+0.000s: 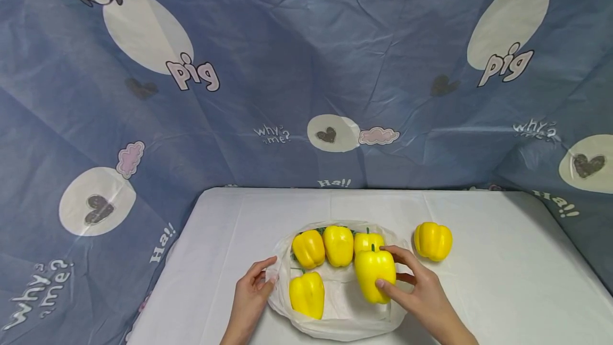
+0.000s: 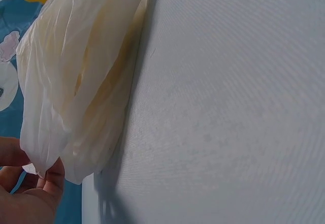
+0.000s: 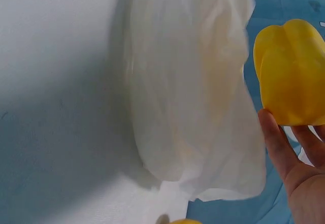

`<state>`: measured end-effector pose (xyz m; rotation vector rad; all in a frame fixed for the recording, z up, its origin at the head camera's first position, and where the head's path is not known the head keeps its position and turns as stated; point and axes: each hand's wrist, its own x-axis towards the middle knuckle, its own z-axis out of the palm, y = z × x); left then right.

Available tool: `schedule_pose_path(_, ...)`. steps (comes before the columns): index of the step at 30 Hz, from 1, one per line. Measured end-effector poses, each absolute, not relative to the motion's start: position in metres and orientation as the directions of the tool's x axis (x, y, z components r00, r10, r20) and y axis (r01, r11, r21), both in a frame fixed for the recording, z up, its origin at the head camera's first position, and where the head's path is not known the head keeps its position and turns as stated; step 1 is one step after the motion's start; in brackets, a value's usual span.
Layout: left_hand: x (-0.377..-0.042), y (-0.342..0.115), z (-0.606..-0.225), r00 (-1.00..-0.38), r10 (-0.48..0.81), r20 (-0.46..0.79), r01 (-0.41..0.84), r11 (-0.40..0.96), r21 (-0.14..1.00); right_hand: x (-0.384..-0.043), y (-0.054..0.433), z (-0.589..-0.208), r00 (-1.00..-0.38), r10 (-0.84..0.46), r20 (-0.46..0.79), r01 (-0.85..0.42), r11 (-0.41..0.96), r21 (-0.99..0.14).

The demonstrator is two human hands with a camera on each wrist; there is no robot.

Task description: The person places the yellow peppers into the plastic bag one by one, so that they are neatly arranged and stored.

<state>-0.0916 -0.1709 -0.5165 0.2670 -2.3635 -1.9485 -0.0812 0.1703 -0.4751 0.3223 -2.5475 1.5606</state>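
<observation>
A white plastic bag (image 1: 345, 329) lies with its mouth spread wide on the table. Several yellow bell peppers are inside it, among them one pepper (image 1: 307, 294) at the near left and another pepper (image 1: 338, 246) at the back. My left hand (image 1: 251, 292) pinches the bag's left rim between thumb and fingers; the left wrist view shows the gathered film (image 2: 43, 148) there. Over the bag's right part, my right hand (image 1: 416, 286) grips a yellow bell pepper (image 1: 375, 276), stem up. The right wrist view shows that pepper (image 3: 292, 74) above the bag's rim.
One more yellow bell pepper (image 1: 433, 241) lies on the white-covered table (image 1: 503, 270), right of the bag and beyond my right hand. A blue printed cloth (image 1: 297, 68) hangs behind the table and along its sides.
</observation>
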Motion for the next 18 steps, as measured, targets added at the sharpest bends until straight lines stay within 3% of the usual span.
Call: schedule_pose_path(18,-0.091,-0.171,-0.515,-0.981,-0.18,-0.069,-0.102,0.183,0.978,-0.08,0.153,-0.48,-0.978,-0.13,0.163,-0.203,0.413,-0.888)
